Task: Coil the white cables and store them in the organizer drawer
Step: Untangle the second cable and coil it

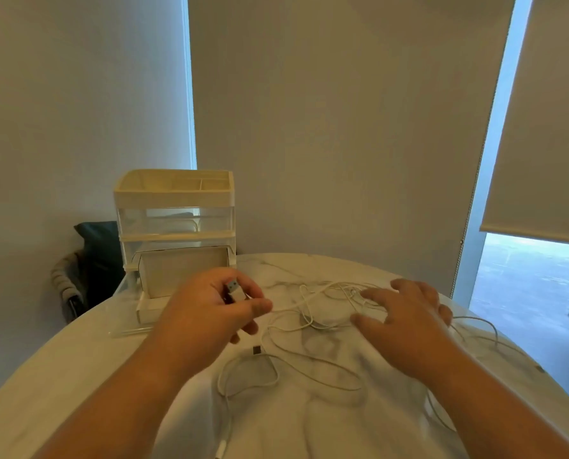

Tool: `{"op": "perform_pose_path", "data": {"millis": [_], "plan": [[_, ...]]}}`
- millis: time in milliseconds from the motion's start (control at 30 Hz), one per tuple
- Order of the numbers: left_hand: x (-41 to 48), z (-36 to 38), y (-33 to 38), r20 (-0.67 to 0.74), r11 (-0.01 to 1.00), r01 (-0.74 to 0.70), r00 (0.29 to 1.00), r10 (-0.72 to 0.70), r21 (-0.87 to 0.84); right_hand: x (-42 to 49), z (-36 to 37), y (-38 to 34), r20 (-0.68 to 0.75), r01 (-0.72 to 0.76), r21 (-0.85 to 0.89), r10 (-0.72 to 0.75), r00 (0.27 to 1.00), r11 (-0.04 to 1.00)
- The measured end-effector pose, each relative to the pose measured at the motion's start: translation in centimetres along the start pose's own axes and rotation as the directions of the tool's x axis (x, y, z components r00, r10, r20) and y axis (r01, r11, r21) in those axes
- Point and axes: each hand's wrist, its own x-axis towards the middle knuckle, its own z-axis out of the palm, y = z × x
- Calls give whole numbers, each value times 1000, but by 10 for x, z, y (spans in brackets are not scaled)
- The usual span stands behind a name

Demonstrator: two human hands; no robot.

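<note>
Loose white cables (313, 313) lie tangled across the round marble table (77, 359). My left hand (210, 306) pinches the USB plug (233, 289) of one cable between thumb and fingers, a little above the table. My right hand (405, 313) hovers with spread fingers over the tangle on the right. A cream and clear organizer (175, 220) stands at the table's far left; its bottom drawer (183, 273) is pulled out towards me, just behind my left hand. Another plug (257, 350) lies on the table between my arms.
A dark chair with a cushion (91, 260) stands behind the table on the left. Roller blinds cover the windows behind. A cable end (222, 447) hangs near the table's front edge.
</note>
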Motion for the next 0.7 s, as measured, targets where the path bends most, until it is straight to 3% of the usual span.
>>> {"op": "perform_pose_path", "data": {"millis": [100,200,300,400,467,533,600,633,700], "plan": [[-3,16,2,29,979,83,996,-79,-189,-12,2,-18,40,75,-221,-68,997,972],[-6,29,2,66,922,117,993,-100,-370,-34,6,-44,71,303,-180,-294,953,936],[-6,32,2,107,882,118,991,-77,-457,-33,22,-48,94,431,76,-436,895,899],[-3,25,3,113,851,161,986,-120,-500,-14,28,-31,-56,480,342,-492,869,808],[-2,19,2,106,907,171,984,-140,-385,-9,21,-23,-146,496,438,-485,862,750],[-2,17,0,121,989,136,984,-127,-65,-10,14,-20,-189,507,507,-484,854,697],[-6,17,-1,134,963,44,988,-82,266,-12,14,-20,-186,520,509,-502,844,686],[-9,18,2,131,937,-20,991,-27,350,-12,15,-22,-159,524,490,-519,840,697],[-15,20,8,158,932,-160,981,113,325,-14,18,-26,-113,549,454,-565,817,702]]}}
